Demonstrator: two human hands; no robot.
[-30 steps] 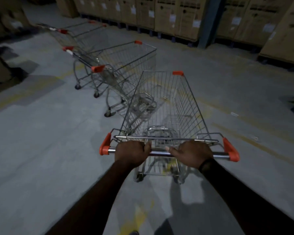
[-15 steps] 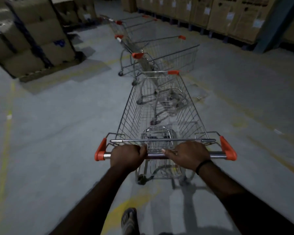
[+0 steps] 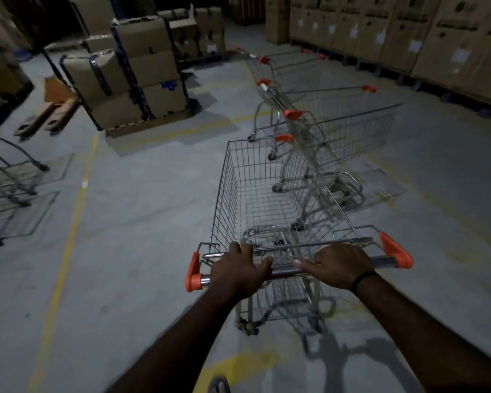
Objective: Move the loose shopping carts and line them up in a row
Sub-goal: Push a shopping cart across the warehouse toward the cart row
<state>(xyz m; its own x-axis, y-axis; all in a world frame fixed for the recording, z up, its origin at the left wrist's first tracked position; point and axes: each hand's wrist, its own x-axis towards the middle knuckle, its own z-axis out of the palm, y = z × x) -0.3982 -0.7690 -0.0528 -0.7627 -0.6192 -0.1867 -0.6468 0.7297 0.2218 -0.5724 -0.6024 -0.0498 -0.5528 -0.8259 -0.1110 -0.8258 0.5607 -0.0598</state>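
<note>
**Both hands on cart handle; row of carts ahead to the right**

The left hand [image 3: 238, 272] is wrapped over the metal handle bar [image 3: 284, 272] of the near shopping cart [image 3: 267, 194], fingers curled over the top. The right hand [image 3: 338, 265] grips the same bar just beside it, with a dark band [image 3: 362, 280] on the wrist. Orange end caps [image 3: 193, 272] sit at both ends of the bar, outside the hands.

The cart stands on the grey concrete floor [image 3: 125, 251], its basket empty. Its front right corner lies near the rear of the row of carts [image 3: 323, 123], which stand nested and angled away to the right. Whether they touch cannot be determined.

Further carts [image 3: 9, 188] appear blurred at the left edge. Stacked cardboard boxes [image 3: 142, 78] stand beyond a yellow floor line [image 3: 77, 211]; tall cartons [image 3: 408, 29] line the far right wall.
</note>
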